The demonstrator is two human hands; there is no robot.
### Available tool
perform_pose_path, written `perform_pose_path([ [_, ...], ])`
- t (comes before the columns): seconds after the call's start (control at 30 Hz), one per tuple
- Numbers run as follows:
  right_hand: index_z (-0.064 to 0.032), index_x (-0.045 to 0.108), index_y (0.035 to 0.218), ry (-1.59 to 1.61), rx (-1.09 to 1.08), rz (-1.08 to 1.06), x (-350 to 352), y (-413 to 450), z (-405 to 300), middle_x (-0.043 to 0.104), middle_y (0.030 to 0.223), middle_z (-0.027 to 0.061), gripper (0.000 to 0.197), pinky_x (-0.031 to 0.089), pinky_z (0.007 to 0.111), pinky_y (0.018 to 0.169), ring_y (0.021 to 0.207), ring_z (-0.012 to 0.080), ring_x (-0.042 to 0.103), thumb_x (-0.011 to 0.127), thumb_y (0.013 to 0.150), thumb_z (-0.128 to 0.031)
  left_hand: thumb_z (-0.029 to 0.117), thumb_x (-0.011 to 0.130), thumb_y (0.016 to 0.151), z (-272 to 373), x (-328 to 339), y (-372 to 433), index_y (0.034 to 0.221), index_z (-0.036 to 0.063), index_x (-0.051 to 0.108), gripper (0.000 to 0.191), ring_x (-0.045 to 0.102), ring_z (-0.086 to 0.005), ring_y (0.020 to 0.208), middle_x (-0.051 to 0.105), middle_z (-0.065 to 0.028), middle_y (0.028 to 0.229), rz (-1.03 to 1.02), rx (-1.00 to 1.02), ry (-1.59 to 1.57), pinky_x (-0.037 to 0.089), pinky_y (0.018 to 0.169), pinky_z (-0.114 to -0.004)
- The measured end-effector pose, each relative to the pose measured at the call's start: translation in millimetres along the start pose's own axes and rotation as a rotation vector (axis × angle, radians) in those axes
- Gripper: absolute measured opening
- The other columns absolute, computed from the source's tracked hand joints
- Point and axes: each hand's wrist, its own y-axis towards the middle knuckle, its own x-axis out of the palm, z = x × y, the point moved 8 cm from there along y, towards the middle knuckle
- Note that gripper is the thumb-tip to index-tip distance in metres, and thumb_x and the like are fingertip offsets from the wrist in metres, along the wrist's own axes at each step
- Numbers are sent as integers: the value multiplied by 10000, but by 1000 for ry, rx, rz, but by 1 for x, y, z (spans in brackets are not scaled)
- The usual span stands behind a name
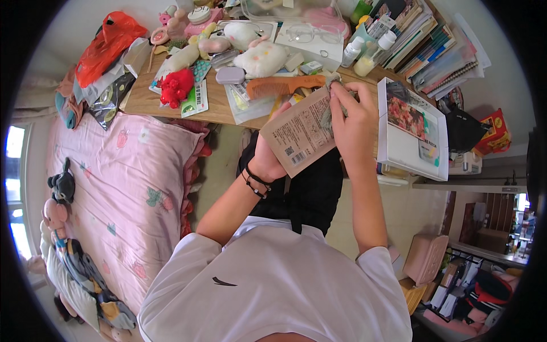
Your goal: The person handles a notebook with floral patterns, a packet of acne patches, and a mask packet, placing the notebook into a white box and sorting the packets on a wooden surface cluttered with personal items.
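My left hand [270, 159], with dark cord bracelets at the wrist, holds a flat brown packet [295, 136] from beneath. The packet bears printed writing, small pictures and codes, and it tilts up to the right. At its right edge, my right hand [357, 117] has its fingers closed on a crumpled grey-green cloth [327, 119], part of which lies against the packet. The fingertips hide some of the cloth. Just beyond the packet, an orange-brown comb [280, 86] lies on the wooden desk [143, 95], near a grey-lilac case [230, 76].
White plush toys [263, 59], a red figure [176, 87] and bottles [352, 51] crowd the desk. A white box lid [391, 145] holding packets juts over its right edge. A bed with a pink cover [119, 171] stands left; a pink bin [424, 258] is at right.
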Motion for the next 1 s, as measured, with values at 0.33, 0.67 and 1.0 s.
perform_pose_path([
  [0.33,-36,705,1037,143,-59,-246,21,-37,-24,604,976,105,215,533,413,677,768,319,652,718,825,1,507,401,1047,12,-15,2,1415,70,526,586,632,-259,1175,631,-111,1313,-206,79,-79,497,1034,-445],
  [0.67,-34,713,1049,3,20,-80,9,-18,2,603,981,119,175,521,413,669,758,331,648,700,876,-15,530,368,1047,6,-6,3,1463,57,481,640,609,-288,1226,594,-133,1378,-146,73,-49,472,1065,-468],
  [1.0,-24,718,1032,13,17,-116,4,-21,8,618,957,116,155,515,403,649,725,323,646,708,877,-29,556,358,1043,12,-2,1,1441,46,494,661,616,-299,1201,601,-146,1360,-77,126,-76,475,1059,-464],
])
